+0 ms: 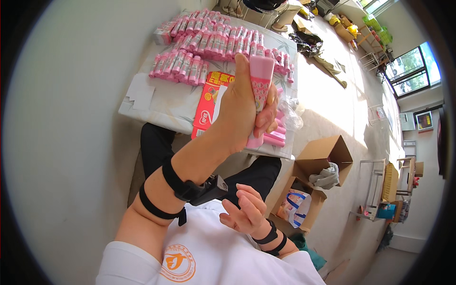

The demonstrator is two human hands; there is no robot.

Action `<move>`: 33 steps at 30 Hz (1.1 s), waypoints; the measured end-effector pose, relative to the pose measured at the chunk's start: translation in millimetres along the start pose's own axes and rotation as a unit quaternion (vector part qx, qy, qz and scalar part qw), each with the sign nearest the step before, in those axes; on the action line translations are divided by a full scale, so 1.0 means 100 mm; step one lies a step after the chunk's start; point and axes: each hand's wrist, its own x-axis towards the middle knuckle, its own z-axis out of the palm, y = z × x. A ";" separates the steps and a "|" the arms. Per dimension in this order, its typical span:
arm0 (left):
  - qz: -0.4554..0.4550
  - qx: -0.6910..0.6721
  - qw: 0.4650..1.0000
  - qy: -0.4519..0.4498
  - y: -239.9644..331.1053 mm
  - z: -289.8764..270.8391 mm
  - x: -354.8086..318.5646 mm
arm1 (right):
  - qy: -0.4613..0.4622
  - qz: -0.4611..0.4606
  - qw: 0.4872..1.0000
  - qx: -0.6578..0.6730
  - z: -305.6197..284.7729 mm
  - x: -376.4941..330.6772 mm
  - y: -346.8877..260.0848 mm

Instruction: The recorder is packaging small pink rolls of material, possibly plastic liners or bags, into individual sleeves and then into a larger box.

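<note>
My left hand (240, 109) is wrapped round a pink tube-like container (260, 78) and holds it up above the table's near side. Its top is plain pink, with a patterned label below; a pink lower end shows beneath my fingers. Close to my chest, my right hand (247, 211) hangs in the air with its fingers loosely bent and apart, nothing seen in it. A red and yellow printed carton (204, 107) lies on the table behind my left wrist. More pink tubes (274, 139) lie right of that hand, partly hidden.
Rows of similar pink labelled tubes (218, 42) fill the far part of the table (175, 102). White paper pieces (140, 92) lie at its left edge, clear plastic (292, 111) at its right. Open cardboard boxes (323, 154) stand on the floor at right, one holding a bag (293, 206).
</note>
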 end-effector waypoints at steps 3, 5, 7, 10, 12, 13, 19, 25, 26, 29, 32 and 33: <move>0.020 0.059 0.998 0.005 -0.05 -0.06 -0.12 | 0.002 0.001 1.000 0.005 0.05 -0.05 -0.06; 0.032 0.079 0.996 0.000 -0.11 -0.13 -0.17 | 0.001 0.003 1.000 0.008 0.08 -0.08 -0.09; 0.044 0.098 0.994 -0.002 -0.13 -0.17 -0.23 | -0.016 0.006 1.000 0.012 0.08 -0.09 -0.13; 0.052 0.132 0.990 0.016 -0.16 -0.20 -0.30 | -0.030 0.017 0.999 0.014 0.07 -0.12 -0.19; 0.058 0.192 0.979 0.042 -0.15 -0.22 -0.35 | -0.034 0.018 0.999 0.015 0.08 -0.12 -0.21; 0.058 0.192 0.979 0.043 -0.16 -0.23 -0.37 | -0.038 0.019 0.999 0.018 0.08 -0.13 -0.23; 0.073 0.228 0.969 0.058 -0.19 -0.31 -0.42 | -0.044 0.025 0.999 0.017 0.11 -0.15 -0.28; 0.029 0.227 0.971 0.071 -0.24 -0.31 -0.43 | -0.049 0.030 0.998 -0.009 0.07 -0.16 -0.29; 0.026 0.211 0.973 0.085 -0.28 -0.36 -0.46 | -0.045 0.032 0.998 -0.008 0.07 -0.17 -0.30; 0.014 0.195 0.975 0.102 -0.38 -0.52 -0.54 | -0.032 0.028 0.999 -0.010 0.08 -0.18 -0.32; 0.019 0.205 0.975 0.089 -0.43 -0.56 -0.62 | -0.043 0.033 0.998 -0.012 0.06 -0.19 -0.33; 0.014 0.204 0.975 0.092 -0.44 -0.56 -0.65 | -0.043 0.039 0.998 -0.009 0.05 -0.19 -0.35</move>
